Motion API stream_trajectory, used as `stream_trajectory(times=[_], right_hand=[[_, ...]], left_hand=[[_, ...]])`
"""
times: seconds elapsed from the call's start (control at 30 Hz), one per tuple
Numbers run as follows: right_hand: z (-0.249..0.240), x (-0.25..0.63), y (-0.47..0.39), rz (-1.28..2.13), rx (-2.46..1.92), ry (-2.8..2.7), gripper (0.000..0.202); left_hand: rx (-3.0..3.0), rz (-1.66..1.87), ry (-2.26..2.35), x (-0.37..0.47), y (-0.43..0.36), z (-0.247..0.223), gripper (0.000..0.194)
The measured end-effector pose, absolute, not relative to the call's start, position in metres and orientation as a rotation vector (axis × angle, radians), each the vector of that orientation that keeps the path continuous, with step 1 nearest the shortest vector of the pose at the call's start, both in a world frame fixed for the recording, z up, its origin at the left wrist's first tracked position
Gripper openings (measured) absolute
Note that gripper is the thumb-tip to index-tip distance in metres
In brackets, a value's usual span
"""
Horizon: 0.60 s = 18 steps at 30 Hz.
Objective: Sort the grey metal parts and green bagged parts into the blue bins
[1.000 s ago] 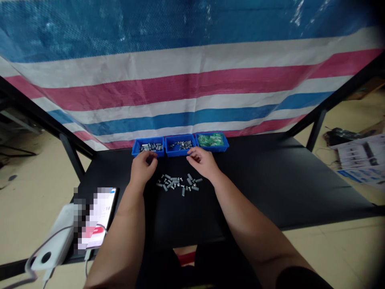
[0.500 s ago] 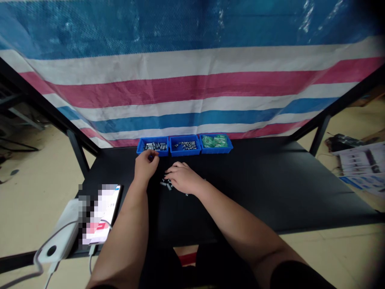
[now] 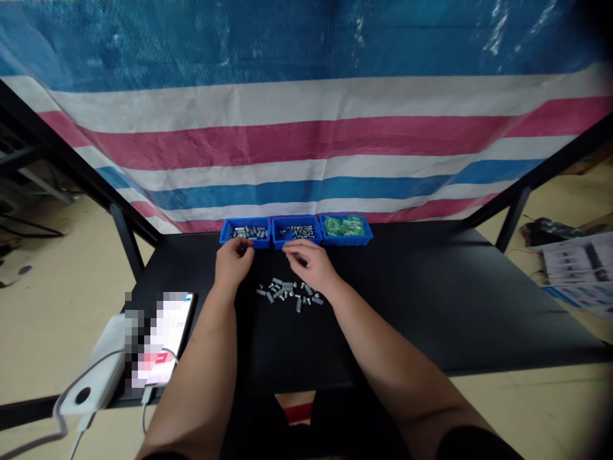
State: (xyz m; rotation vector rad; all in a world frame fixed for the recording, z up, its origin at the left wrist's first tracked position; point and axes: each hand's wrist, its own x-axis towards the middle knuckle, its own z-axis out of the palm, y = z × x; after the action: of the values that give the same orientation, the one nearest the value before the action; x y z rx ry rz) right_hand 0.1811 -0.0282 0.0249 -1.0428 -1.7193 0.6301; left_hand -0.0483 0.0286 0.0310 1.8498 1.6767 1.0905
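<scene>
My left hand point(image 3: 234, 263) rests at the front of the left blue bin point(image 3: 262, 243), fingers curled in and thumb near the index finger; whatever is in it stays hidden. My right hand point(image 3: 312, 263) hovers just before the middle blue bin point(image 3: 282, 244), its fingers bent toward the thumb, with any held thing too small to name. Below and between the hands lies a loose pile of small metal cylinders and screws point(image 3: 287, 287) on the black table point(image 3: 407, 300). Grey metal cylinders point(image 3: 249, 232) fill part of the left bin, and small screws point(image 3: 302, 232) lie in the middle one.
A right blue bin point(image 3: 347, 241) holds green plastic packets point(image 3: 343, 225). On the table's left side lie a lit phone point(image 3: 175, 332) and a white power bank point(image 3: 103, 358) with cables. A striped sheet point(image 3: 306, 140) hangs behind the bins between black frame posts.
My right hand has lifted off the loose metal parts and moved up and right to the middle bin, uncovering the pile. My left hand has hardly moved.
</scene>
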Motion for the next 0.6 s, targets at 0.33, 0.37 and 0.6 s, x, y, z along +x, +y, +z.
stream_trajectory(times=[0.33,0.37,0.6], right_hand=[[0.016,0.162,-0.04,0.569,-1.106,-2.073,0.043],[0.018,0.156,-0.041,0.572,-1.077,-2.161,0.038],[0.025,0.133,-0.044,0.481,-1.159,-2.475,0.023]], left_hand=[[1.865,1.069,1.625,-0.048,0.028,0.032,0.023],[1.869,1.072,1.624,-0.048,0.028,0.032,0.022],[1.868,1.087,1.623,-0.048,0.027,0.033,0.02]])
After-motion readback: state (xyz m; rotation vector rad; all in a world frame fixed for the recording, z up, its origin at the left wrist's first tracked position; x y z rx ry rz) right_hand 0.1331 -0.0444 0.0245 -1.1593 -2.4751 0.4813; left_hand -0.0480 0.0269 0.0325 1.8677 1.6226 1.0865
